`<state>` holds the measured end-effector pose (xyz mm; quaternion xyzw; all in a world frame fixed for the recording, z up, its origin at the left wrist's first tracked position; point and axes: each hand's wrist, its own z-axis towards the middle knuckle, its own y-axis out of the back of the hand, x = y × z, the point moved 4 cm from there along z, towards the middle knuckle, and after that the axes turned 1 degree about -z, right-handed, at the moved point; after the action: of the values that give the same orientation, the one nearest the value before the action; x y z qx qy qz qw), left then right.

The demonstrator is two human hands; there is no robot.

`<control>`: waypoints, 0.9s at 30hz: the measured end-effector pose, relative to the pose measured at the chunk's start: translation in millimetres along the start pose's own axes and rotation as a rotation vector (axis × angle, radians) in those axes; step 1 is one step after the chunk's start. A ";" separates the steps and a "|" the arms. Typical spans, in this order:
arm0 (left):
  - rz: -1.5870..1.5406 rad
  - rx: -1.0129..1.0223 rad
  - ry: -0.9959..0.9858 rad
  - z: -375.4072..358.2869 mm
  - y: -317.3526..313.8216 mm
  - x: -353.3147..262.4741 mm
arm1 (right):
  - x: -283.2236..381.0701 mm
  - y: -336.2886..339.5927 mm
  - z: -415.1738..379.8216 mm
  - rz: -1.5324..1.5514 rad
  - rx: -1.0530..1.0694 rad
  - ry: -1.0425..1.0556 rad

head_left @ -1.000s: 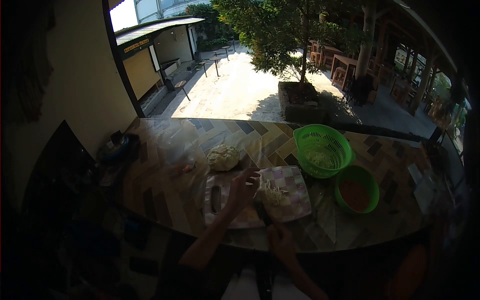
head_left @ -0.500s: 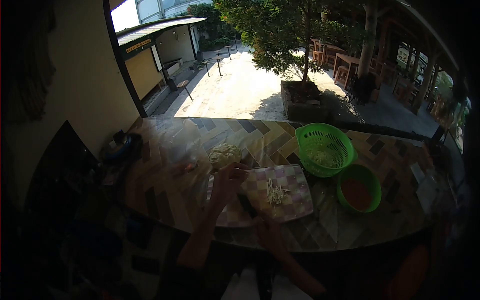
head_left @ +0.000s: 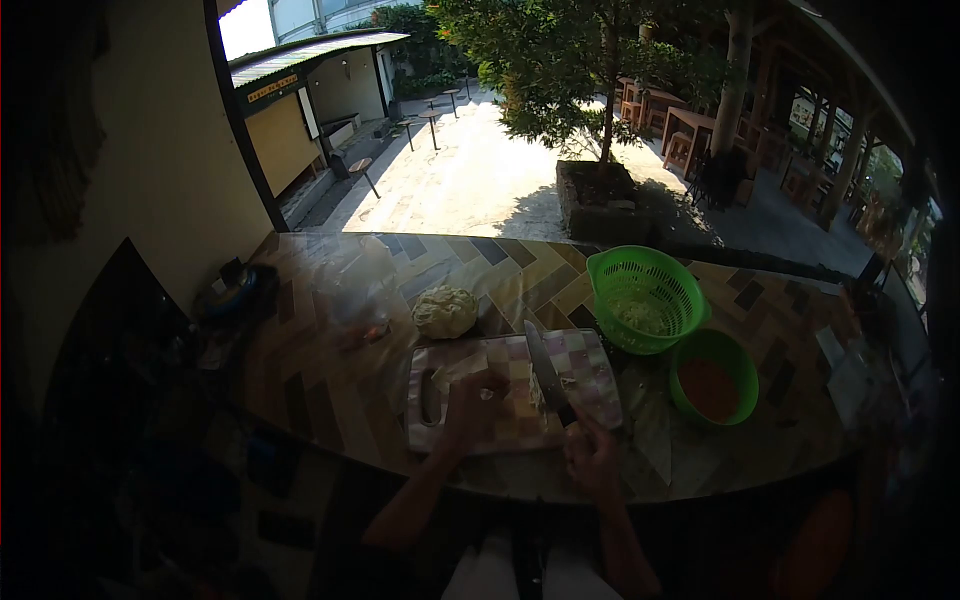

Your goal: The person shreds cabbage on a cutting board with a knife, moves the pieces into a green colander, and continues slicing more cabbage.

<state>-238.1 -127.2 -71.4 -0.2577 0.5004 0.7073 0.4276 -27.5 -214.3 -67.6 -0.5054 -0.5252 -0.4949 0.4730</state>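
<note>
My right hand (head_left: pixel 594 458) grips a kitchen knife (head_left: pixel 545 372) by its handle, the blade pointing away from me over the checkered cutting board (head_left: pixel 470 350). Pale shredded cabbage (head_left: pixel 537 398) lies beside and partly behind the blade. Above the left half of the board, my left hand (head_left: pixel 472 400) is closed, with a small whitish spot showing at its fingers; what it holds is too dark to make out. A cut cabbage head (head_left: pixel 445 312) rests on the table just beyond the board.
At the board's right stands a green colander (head_left: pixel 648 262) with pale shreds inside. Touching it, a green bowl (head_left: pixel 745 372) contains something orange. A clear plastic bag (head_left: pixel 355 285) lies at the left of the patterned table (head_left: pixel 330 400). Dark items (head_left: pixel 235 290) sit by the wall.
My left hand has come back from the cabbage head and down onto the board's left side. The right hand has moved right and forward, bringing the knife across to the shreds.
</note>
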 end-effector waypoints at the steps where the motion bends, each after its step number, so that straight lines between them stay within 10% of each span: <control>1: 0.087 -0.015 -0.044 -5.8 -3.1 -3.3 | 5.9 1.5 -2.6 0.011 -0.004 -0.007; 17: 0.345 0.031 -0.298 -31.9 -31.9 -22.0 | -17.2 -3.6 -12.8 -0.173 -0.059 0.083; 27: 0.151 -0.089 -0.008 -27.6 -4.8 -12.4 | -5.3 -17.9 -26.7 -0.269 -0.032 0.228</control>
<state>-229.5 -156.5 -74.0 -0.2351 0.4851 0.7601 0.3630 -45.2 -241.2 -72.0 -0.3788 -0.5231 -0.6162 0.4508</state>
